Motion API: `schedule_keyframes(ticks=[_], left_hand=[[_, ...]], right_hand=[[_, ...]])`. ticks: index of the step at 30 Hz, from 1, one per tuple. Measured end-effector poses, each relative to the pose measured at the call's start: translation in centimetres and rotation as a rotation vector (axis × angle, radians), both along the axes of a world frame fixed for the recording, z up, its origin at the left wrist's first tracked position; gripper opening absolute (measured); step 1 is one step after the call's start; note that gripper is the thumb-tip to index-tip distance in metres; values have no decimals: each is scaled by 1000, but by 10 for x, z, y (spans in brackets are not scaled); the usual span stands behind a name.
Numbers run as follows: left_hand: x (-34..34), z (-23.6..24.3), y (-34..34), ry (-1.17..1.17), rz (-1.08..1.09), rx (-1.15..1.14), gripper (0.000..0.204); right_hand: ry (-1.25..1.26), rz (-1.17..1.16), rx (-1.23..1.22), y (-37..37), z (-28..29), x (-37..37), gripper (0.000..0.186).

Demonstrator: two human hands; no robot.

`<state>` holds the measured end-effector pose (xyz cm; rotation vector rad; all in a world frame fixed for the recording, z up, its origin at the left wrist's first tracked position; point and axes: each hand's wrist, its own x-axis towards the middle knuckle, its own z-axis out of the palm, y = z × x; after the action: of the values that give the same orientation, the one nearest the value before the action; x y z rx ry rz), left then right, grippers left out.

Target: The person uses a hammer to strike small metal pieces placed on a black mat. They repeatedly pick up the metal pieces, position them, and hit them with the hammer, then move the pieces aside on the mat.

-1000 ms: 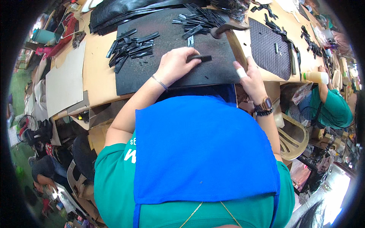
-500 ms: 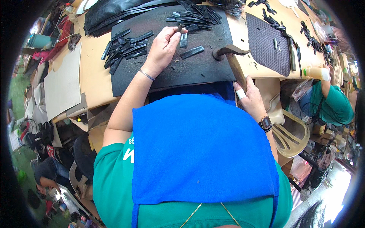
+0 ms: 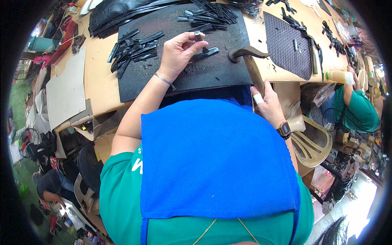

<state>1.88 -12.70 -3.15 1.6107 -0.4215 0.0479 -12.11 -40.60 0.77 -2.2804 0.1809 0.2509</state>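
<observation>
A short dark metal punch (image 3: 198, 35) stands near upright between the thumb and fingers of my left hand (image 3: 179, 53). Its lower end meets or hovers just over a small black strip (image 3: 210, 53) on the black board (image 3: 224, 73); contact is hard to tell. My right hand (image 3: 269, 106), a white wrap on one finger, is closed around the wooden handle of a hammer (image 3: 254, 72). The hammer's curved metal head rests at the board's right side. Two heaps of black strips lie on the board, one heap (image 3: 136, 49) to the left, another (image 3: 208, 17) at the far side.
Folded black sheets (image 3: 122, 18) lie at the far left. A dark woven-pattern panel (image 3: 281, 45) with a few tools and scraps lies to the right. A pale sheet (image 3: 67, 87) hangs over the left edge. On the far right, a co-worker in green (image 3: 355, 110) reaches toward a bottle (image 3: 341, 77).
My left hand has come slightly right and nearer, and the punch has turned upright over the strips. My right hand and the hammer have barely moved.
</observation>
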Motion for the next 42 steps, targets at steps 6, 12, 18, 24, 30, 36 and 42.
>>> schedule_keyframes(ticks=[6,12,18,24,30,36,42], left_hand=[[1,-2,0,-63,17,88,22],[-1,1,-3,-94,26,114,22],[-4,2,-9,-177,41,192,22],[-4,-2,-13,-253,40,227,23],[-4,-8,-12,-324,56,284,22],[-7,-4,-11,-333,59,352,22],[-4,-7,-11,-449,71,321,23]], right_hand=[[10,-5,-14,1,0,0,39],[-18,6,-9,1,0,0,38],[73,-6,-20,1,8,2,41],[-137,-39,335,-13,61,17,41],[-874,464,947,9,134,68,43],[-247,293,92,21,79,48,34],[-595,210,889,42,76,46,26]])
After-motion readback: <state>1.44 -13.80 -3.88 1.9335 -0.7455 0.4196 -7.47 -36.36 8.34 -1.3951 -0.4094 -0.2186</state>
